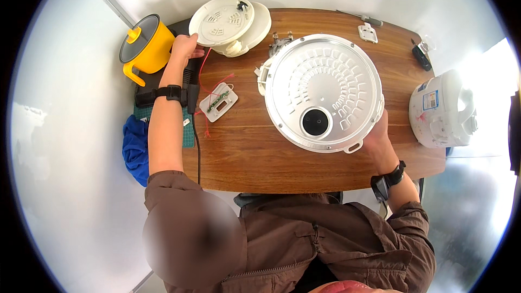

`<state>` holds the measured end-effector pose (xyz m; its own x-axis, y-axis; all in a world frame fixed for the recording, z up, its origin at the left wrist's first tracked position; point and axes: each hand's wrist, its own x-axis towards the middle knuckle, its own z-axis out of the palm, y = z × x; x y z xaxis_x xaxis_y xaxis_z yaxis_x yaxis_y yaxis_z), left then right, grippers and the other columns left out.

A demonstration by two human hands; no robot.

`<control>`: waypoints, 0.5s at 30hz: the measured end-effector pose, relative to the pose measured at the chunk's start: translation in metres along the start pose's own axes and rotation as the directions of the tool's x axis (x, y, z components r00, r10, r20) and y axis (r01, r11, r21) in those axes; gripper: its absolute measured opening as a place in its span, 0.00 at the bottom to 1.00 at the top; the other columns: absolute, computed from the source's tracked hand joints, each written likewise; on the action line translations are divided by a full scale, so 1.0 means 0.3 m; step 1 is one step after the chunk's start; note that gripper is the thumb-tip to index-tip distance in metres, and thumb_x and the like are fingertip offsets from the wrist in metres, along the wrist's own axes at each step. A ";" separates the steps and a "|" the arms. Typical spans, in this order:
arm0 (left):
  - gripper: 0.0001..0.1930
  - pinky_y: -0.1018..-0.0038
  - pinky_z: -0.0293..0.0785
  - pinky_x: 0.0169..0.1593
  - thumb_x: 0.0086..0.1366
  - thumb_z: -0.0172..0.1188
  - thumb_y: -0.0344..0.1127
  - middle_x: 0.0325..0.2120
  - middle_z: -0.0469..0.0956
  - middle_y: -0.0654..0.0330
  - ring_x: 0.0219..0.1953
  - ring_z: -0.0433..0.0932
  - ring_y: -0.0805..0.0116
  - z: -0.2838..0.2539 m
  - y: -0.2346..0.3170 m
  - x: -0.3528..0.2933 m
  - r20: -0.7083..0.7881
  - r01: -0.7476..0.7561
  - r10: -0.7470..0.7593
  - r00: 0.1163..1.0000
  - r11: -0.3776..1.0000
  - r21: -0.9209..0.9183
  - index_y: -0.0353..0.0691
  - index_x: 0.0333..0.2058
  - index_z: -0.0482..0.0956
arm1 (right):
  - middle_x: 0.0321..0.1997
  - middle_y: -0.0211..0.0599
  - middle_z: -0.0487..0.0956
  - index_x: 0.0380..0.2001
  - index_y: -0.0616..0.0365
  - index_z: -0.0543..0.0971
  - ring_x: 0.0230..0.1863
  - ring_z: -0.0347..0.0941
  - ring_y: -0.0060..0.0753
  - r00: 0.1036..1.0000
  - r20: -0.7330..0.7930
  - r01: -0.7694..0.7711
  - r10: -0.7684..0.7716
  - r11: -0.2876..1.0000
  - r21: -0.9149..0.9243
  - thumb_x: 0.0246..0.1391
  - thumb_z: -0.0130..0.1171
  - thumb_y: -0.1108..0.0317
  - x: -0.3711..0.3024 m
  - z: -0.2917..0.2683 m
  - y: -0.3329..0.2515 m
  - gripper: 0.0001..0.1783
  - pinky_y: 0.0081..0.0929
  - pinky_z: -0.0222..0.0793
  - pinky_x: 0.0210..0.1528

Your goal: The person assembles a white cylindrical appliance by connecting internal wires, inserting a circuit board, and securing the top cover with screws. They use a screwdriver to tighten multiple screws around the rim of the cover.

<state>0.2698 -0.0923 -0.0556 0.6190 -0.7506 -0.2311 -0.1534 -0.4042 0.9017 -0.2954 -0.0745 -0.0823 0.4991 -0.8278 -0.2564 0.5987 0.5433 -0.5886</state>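
Round silver base plate (pixel 324 92), slotted, tilted

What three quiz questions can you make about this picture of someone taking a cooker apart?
1. True or false: the right hand holds the rim of the big round metal base.
2. Which thing is the left hand touching? A) the yellow pot B) the round white lid C) the blue cloth
3. Fill in: the small board with red wires lies on the wooden ____.

Key: 1 true. 2 B. 3 table.
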 end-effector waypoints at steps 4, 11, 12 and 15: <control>0.21 0.65 0.88 0.39 0.74 0.50 0.37 0.40 0.83 0.45 0.34 0.85 0.55 -0.002 -0.012 -0.010 0.060 0.014 -0.017 0.998 0.999 0.045 0.20 0.51 0.74 | 0.61 0.48 0.79 0.62 0.65 0.73 0.58 0.78 0.44 0.996 0.074 -0.056 0.049 0.993 0.101 0.73 0.43 0.57 0.006 0.020 0.014 0.25 0.43 0.76 0.62; 0.24 0.55 0.87 0.51 0.72 0.40 0.29 0.50 0.79 0.36 0.47 0.85 0.44 0.075 0.069 -0.115 0.107 0.016 -0.006 0.994 0.995 -0.094 0.14 0.58 0.68 | 0.65 0.44 0.77 0.65 0.59 0.72 0.61 0.76 0.42 0.977 0.167 -0.156 0.129 0.975 0.160 0.73 0.46 0.49 0.019 0.006 0.033 0.29 0.42 0.75 0.64; 0.24 0.55 0.87 0.51 0.72 0.39 0.29 0.52 0.78 0.36 0.49 0.84 0.44 0.083 0.080 -0.130 0.104 0.012 0.001 0.995 0.992 -0.122 0.14 0.59 0.67 | 0.65 0.44 0.77 0.66 0.59 0.71 0.61 0.76 0.42 0.980 0.149 -0.157 0.134 0.975 0.155 0.73 0.46 0.48 0.019 0.020 0.034 0.30 0.42 0.75 0.65; 0.24 0.54 0.85 0.54 0.73 0.38 0.28 0.55 0.76 0.34 0.52 0.82 0.44 0.119 0.087 -0.122 0.166 0.025 0.014 0.986 0.973 -0.230 0.15 0.60 0.66 | 0.65 0.44 0.77 0.67 0.58 0.70 0.62 0.76 0.42 0.983 0.122 -0.153 0.135 0.977 0.148 0.73 0.46 0.48 0.019 0.049 0.034 0.30 0.42 0.75 0.64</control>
<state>0.2157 -0.0939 -0.0368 0.4806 -0.8323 -0.2763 0.0434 -0.2921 0.9554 -0.2772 -0.0716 -0.0787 0.6483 -0.7232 -0.2382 0.6013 0.6782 -0.4224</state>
